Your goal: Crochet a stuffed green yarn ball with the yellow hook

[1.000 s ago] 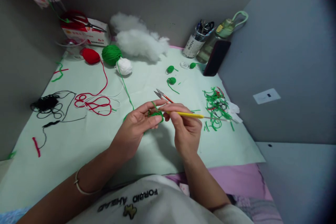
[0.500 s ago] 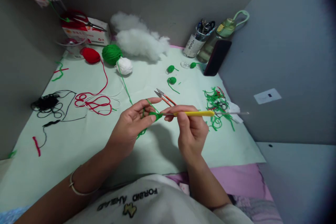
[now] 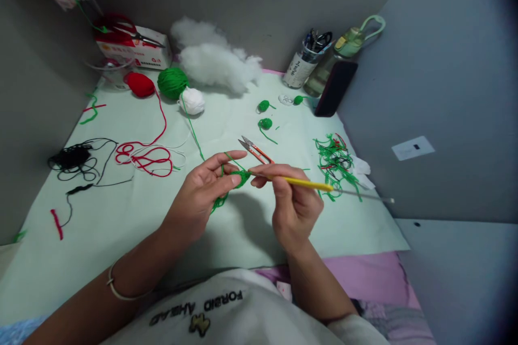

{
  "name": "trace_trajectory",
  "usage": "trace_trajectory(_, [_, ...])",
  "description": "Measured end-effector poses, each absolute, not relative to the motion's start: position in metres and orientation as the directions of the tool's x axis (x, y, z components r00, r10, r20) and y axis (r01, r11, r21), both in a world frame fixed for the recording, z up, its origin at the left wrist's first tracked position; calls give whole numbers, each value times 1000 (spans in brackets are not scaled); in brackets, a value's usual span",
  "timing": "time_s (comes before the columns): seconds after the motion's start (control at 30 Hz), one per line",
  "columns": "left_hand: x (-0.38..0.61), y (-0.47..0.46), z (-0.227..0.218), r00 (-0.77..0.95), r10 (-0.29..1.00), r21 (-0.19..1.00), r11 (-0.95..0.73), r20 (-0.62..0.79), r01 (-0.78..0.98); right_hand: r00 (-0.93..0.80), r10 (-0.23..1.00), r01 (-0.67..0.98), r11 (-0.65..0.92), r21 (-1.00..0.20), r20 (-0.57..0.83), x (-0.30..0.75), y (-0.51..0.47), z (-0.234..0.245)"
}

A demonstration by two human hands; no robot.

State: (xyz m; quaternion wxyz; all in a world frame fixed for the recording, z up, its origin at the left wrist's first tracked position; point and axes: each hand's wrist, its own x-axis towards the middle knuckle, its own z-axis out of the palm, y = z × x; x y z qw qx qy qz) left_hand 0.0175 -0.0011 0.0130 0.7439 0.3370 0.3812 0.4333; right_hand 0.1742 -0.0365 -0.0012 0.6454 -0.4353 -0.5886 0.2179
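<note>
My left hand pinches a small green crochet piece between thumb and fingers, with green yarn strung over the raised index finger. Loops of green yarn hang below that hand. In my right hand is a crochet hook with a yellow handle, gripped like a pen; its tip meets the crochet piece, though the exact stitch is too small to make out. Just beyond my fingers lie orange-handled thread snips. The green strand runs back towards a green yarn ball.
Red yarn, a white yarn ball and white stuffing sit at the back. Tangled black yarn lies left, green scraps right. A phone leans by a bottle and pen cup.
The hook's rear end has swung down towards me, tilting the handle. The crochet piece has turned slightly in my left fingers, showing more of itself.
</note>
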Motion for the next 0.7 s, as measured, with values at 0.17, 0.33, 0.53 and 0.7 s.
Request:
trace_trajectory(0.17, [17, 0, 13, 351, 893, 828, 411, -281, -382, 240, 889, -67, 416, -907, 390, 176, -35, 3])
trace_trajectory(0.33, [15, -3, 8, 337, 914, 872, 345, -227, -347, 174, 873, 122, 441, -889, 457, 182, -37, 6])
trace_trajectory(0.53, [24, -10, 6, 203, 966, 913, 221, -158, -344, -67, 679, 599, 613, -514, 731, 180, -40, -2])
trace_trajectory(0.7, [25, -7, 13, 448, 829, 708, 534, -334, -462, -2, 626, 640, 600, -480, 780, 177, -39, -7])
